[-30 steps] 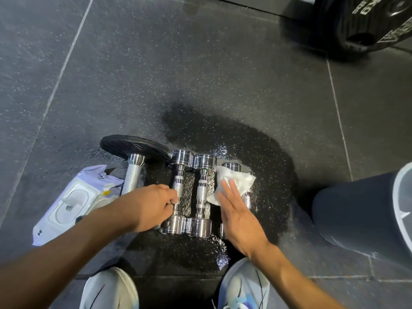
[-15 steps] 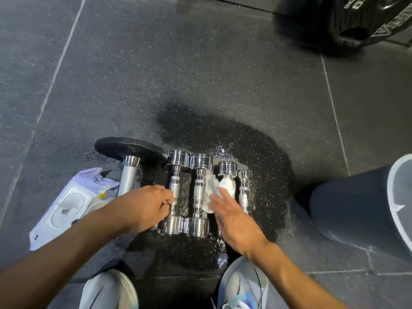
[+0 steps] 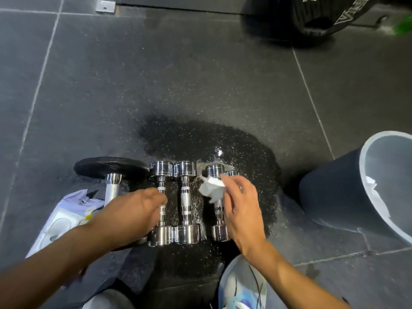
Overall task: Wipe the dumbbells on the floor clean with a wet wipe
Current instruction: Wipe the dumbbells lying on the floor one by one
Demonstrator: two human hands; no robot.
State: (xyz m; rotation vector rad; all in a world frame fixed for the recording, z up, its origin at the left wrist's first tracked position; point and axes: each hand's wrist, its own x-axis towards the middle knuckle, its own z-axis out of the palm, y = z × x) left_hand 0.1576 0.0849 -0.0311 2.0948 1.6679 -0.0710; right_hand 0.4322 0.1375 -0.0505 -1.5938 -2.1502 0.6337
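Several chrome dumbbells lie side by side on the wet dark floor. My left hand (image 3: 136, 210) grips the handle of the leftmost chrome dumbbell (image 3: 161, 170). A second dumbbell (image 3: 185, 198) lies free beside it. My right hand (image 3: 242, 206) holds a crumpled white wet wipe (image 3: 210, 189) against the handle of the third dumbbell (image 3: 215, 170). A smaller fourth dumbbell (image 3: 231, 173) is mostly hidden under that hand.
A bigger dumbbell with a black plate (image 3: 111, 167) lies at the left, over a white wet wipe pack (image 3: 64, 219). A grey bin (image 3: 365, 188) with used wipes stands at the right. A black weight plate (image 3: 316, 16) sits far right. My shoes are below.
My right hand went from pressing the wipe flat on the right dumbbells to bunching it up and moving it along the third dumbbell's handle. The left hand kept its hold.
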